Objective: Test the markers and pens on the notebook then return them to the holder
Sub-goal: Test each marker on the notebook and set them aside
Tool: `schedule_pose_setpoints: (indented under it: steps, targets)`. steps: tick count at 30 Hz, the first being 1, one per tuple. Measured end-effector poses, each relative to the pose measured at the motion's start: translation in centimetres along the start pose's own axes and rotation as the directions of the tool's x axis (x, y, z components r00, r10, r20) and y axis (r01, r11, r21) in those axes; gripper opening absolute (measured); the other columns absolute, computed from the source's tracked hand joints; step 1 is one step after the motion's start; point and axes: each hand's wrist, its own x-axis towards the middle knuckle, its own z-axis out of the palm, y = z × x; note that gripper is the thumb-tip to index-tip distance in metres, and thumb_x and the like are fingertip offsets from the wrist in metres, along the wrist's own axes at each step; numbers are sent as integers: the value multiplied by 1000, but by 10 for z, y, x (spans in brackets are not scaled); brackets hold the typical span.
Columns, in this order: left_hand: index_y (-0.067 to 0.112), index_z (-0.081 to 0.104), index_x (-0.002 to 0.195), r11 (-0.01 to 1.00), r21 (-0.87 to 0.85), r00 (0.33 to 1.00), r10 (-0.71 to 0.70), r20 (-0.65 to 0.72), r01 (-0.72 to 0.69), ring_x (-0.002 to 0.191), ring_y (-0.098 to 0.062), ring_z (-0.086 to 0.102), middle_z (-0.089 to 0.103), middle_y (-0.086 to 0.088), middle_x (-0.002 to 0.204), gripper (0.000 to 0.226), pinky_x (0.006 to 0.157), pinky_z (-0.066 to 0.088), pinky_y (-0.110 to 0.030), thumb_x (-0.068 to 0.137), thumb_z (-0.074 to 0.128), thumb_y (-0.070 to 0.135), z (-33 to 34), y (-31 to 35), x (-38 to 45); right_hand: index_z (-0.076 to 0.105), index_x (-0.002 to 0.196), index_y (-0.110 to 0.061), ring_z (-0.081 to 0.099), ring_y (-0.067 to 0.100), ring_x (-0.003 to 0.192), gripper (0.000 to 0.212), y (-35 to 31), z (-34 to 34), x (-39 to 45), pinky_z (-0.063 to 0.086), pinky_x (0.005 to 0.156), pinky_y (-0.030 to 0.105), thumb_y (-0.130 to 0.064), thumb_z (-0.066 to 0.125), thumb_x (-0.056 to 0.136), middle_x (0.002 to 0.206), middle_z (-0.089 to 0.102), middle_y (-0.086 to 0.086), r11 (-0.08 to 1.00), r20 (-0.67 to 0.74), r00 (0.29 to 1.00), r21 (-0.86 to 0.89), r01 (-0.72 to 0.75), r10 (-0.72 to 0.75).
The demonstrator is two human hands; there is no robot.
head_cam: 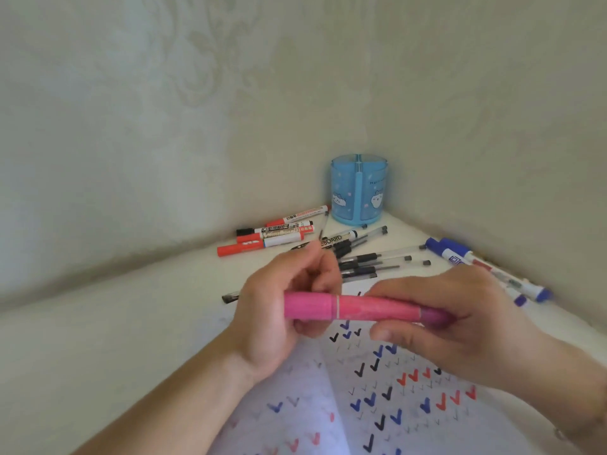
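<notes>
Pale patterned wallpaper closes off a corner, and the white bench (115, 323) runs into it, w/ the blue holder (359, 190) pushed right into that corner, upright and out of the way of the writing area. We use the holder as our landmark.

Nearer us than the holder, above the open notebook (377, 405), we hold the pink marker (354, 309) level, crosswise. Our left hand (279, 310) has its grip closed on the cap end; our right hand (460, 320) has its grip closed on the barrel & tail. One hand per end looks like the setup for pulling the cap off or pushing it on; we can't tell which. The cap looks seated, seam closed.

Everything else lies sorted in groups, prob. so tested and untested stay separate, tho which is which we can't say:
- red markers (272, 236), just left of the holder, side by side on the bench
- black pens (368, 257), in front of the holder, btw it and our hands
- blue markers (460, 254), right of the holder, along the wall

No pens show above the holder's rim, so returns seem not yet begun. The notebook page carries black, blue & red ticks; we see no pink tick, so this marker is likely untested.
</notes>
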Motion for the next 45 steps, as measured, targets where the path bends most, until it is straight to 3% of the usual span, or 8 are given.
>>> schedule_pose_setpoints:
  steps: [8, 17, 23, 27, 32, 36, 42, 45]
  targets:
    - [22, 29, 54, 981, -94, 985, -169, 28, 171, 38, -6, 17, 20, 4, 46, 36, 44, 12, -16, 86, 41, 35, 5, -4, -1, 71, 100, -21, 39, 4, 41, 26, 3, 6, -5, 31, 42, 7, -42, 63, 86, 55, 55, -1, 990, -61, 998, 139, 9, 0]
    - [21, 19, 58, 978, -45, 978, -205, 29, 206, 41, -6, 12, 15, 3, 47, 40, 46, 11, -17, 86, 45, 31, 5, 1, -2, 72, 102, -32, 34, -4, 43, 30, 0, 11, -7, 30, 43, 6, -53, 62, 83, 52, 52, -7, 956, -73, 993, 285, -66, 90]
    - [20, 21, 56, 986, -14, 985, -166, 47, 167, 41, -8, 13, 15, 2, 48, 38, 46, 11, -17, 85, 42, 33, 2, 1, -1, 73, 100, -34, 35, -3, 42, 31, -1, 11, -8, 31, 42, 8, -56, 64, 79, 50, 51, -14, 933, -23, 984, 323, -161, 177]
    - [15, 33, 57, 972, 233, 1000, 30, -5, -28, 40, -13, 24, 28, 2, 48, 38, 43, 21, -19, 90, 39, 34, -6, -5, 6, 71, 98, -42, 48, 12, 42, 28, 2, 13, -1, 41, 42, 17, -53, 67, 73, 60, 67, -5, 923, 12, 956, 258, -286, 293]
    - [25, 62, 90, 625, 695, 906, 415, 89, -354, 50, -25, 51, 59, -3, 63, 15, 46, 40, -41, 92, 57, 39, -18, -8, 13, 69, 86, -30, 39, 7, 43, 27, 19, 9, -3, 33, 44, 14, -48, 71, 66, 51, 58, -1, 833, -173, 833, 305, -462, 526]
    - [31, 58, 107, 499, 800, 903, 414, 119, -334, 76, -14, 61, 64, 11, 91, 18, 66, 49, -29, 90, 65, 32, -25, -18, 17, 59, 81, -17, 32, 15, 47, 7, 32, 5, -7, 27, 41, 18, -19, 64, 86, 53, 47, -1, 608, -133, 744, 678, -413, 654]
    - [33, 59, 109, 328, 925, 950, 297, 91, -191, 83, -6, 56, 59, 18, 94, 39, 74, 47, -27, 87, 48, 64, -60, 15, 23, 63, 74, -18, 35, 14, 44, 22, 20, -8, 8, 26, 40, 19, -10, 56, 94, 57, 50, 4, 543, -188, 682, 762, -353, 707]
    - [24, 60, 109, -127, 985, 972, 188, 140, -117, 92, -17, 59, 62, 7, 100, 36, 74, 46, -32, 94, 43, 52, -102, 52, 22, 65, 67, -22, 37, 15, 40, 34, 0, -5, 27, 25, 40, 18, -15, 51, 97, 52, 50, 1, 568, -188, 738, 765, -303, 648]
